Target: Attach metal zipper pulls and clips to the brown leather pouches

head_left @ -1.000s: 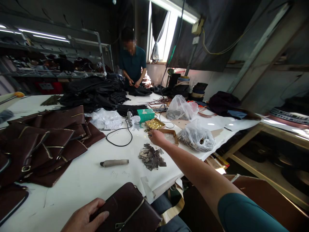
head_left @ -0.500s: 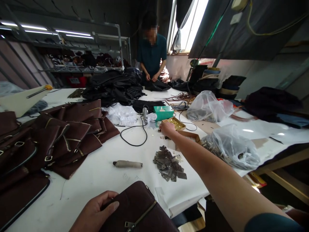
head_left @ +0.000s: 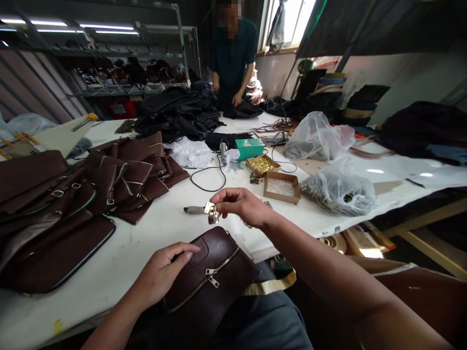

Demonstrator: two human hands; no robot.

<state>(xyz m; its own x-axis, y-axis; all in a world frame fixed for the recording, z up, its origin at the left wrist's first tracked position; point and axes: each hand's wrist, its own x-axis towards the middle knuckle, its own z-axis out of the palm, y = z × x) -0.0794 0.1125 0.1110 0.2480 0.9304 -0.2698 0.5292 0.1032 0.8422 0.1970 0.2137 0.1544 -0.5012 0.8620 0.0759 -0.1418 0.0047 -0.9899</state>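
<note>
A dark brown leather bag (head_left: 226, 287) lies on my lap against the table edge, its brass zipper running diagonally with two pulls (head_left: 211, 278). My left hand (head_left: 164, 270) rests on the bag's upper left, fingers stretched out, fingertips touching a stitched rounded patch (head_left: 199, 250). Above the bag, my right hand (head_left: 241, 206) pinches a small brass-coloured padlock (head_left: 213, 216) and a little pale metal plate (head_left: 208, 207) beside it. Behind that hand, a cloth-wrapped tool (head_left: 195, 210) shows in part; the pile of metal plates is mostly hidden.
Brown leather bags (head_left: 124, 175) are heaped at left. Beyond my right hand stand a cardboard tray of gold pieces (head_left: 262, 165), another cardboard tray (head_left: 282, 187) and a green box (head_left: 250, 149). Plastic bags (head_left: 339, 187) lie at right. A person (head_left: 235, 58) handles black material across the table.
My right hand has come back from the trays and now holds the padlock and plate above the bag. My left hand has loosened from the bag's edge onto its face. The view has shifted.
</note>
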